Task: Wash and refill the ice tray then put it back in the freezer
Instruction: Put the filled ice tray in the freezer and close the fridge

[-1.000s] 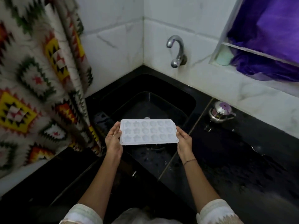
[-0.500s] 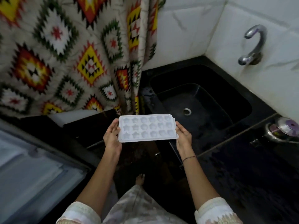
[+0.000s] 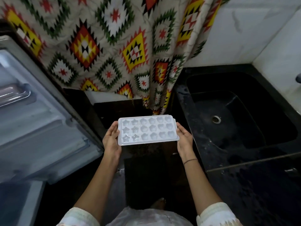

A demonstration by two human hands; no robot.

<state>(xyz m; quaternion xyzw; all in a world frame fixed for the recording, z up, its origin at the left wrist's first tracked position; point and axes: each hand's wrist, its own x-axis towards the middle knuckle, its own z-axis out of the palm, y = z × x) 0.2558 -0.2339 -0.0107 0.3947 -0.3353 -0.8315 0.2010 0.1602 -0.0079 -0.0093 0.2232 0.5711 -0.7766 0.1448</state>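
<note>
The ice tray (image 3: 147, 130) is in the air between the two hands, held flat and level in front of the person's body, with its long side running from one hand to the other. Its cells, stars near the left hand and rounder shapes near the right hand, shine as if water stands in them. From this I judge that the washing and the refilling are done and only the way to the freezer is left. The left hand (image 3: 111, 141) grasps the left short end and the right hand (image 3: 184, 139) grasps the right short end, each with the thumb on the top rim and the fingers going under the tray. A grip at both ends is probably chosen so that the tray does not tilt and spill. Under the right end a second thin edge shows; I cannot tell if it is a base or a lid. Near the left hand, on its outer side, stands the open fridge door (image 3: 40, 128) with its pale inner side turned to the person; the freezer compartment itself is not in view. Outside the right hand lies the dark sink (image 3: 244, 131) with its drain (image 3: 216, 119), set in the black tabletop (image 3: 260, 185), which looks wet. Beyond the hands hangs a patterned curtain (image 3: 114, 46). The next move, I think, calls for a slow turn toward the door, because a quick swing may spill the water.
</note>
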